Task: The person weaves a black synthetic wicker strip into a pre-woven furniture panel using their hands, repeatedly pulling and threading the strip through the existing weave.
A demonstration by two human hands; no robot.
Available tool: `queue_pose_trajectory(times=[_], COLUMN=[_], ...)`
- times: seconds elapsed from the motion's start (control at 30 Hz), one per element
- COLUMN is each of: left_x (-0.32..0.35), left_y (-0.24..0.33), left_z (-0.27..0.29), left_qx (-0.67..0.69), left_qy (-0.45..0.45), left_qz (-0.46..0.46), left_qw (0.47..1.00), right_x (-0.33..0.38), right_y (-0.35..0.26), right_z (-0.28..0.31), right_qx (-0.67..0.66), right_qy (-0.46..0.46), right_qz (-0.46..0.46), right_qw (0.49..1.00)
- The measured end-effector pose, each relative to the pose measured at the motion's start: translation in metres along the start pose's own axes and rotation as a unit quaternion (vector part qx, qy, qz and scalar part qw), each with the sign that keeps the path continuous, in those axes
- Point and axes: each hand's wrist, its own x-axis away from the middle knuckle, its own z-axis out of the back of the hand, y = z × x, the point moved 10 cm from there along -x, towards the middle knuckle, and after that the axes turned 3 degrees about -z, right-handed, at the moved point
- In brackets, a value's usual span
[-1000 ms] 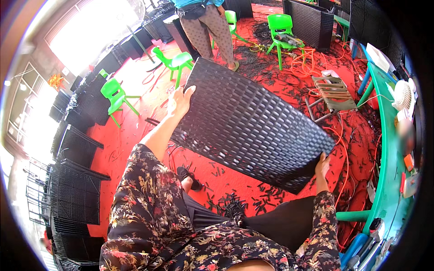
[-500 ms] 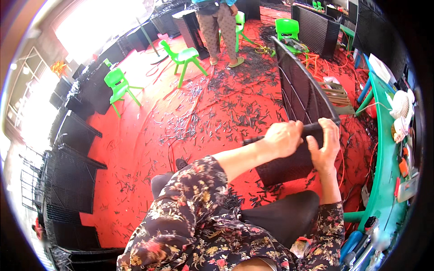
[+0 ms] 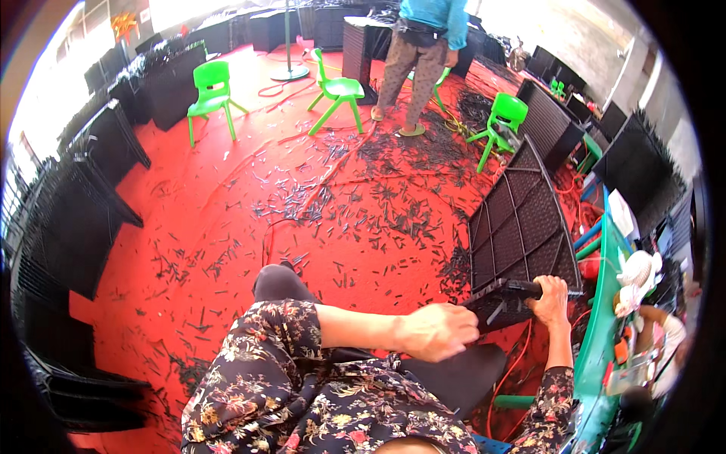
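Remote feed, biggest first: I've got a red floor (image 3: 197, 159) under everything, black woven units (image 3: 64, 219) lined up down the left side. Green table (image 3: 594, 333) runs along the right edge, clutter on top. Black woven panel (image 3: 522, 219) is front-right of the wearer, just left of that table, near edge by the right knee, tilted, ribbed face toward me; can't tell if it rests on the floor. Co-worker (image 3: 412, 68) in a blue top stands well beyond it, near some green chairs (image 3: 340, 87). Right hand (image 3: 552, 299): fingers wrapped round the panel's near edge, close to its right corner, firm hold. Left hand (image 3: 442, 331): fingers curled, just beside the panel's near left corner; can't tell whether it touches or pinches anything. Smallest: black strips (image 3: 412, 216) scattered across the floor, thickest around mid-floor
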Motion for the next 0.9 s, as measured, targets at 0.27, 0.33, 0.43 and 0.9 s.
queue_pose_trajectory(times=[0.27,0.33,0.43,0.9], left_x=[0.135,0.158,0.181,0.215], left_y=[-0.127,-0.145,-0.165,-0.173], left_z=[0.004,0.005,0.001,0.016], left_qx=[-0.001,0.001,0.01,0.014], left_qy=[0.073,0.086,0.062,-0.015], left_qz=[0.276,0.301,0.326,0.343], left_qw=[0.958,0.95,0.943,0.939], right_x=[-0.013,-0.017,-0.015,0.001], right_y=[0.009,-0.002,0.008,0.067], right_z=[-0.023,-0.022,-0.035,-0.069], right_qx=[0.0,-0.01,0.027,0.092], right_qy=[-0.063,-0.092,-0.16,-0.269], right_qz=[-0.019,-0.044,-0.042,-0.073], right_qw=[0.998,0.995,0.986,0.956])
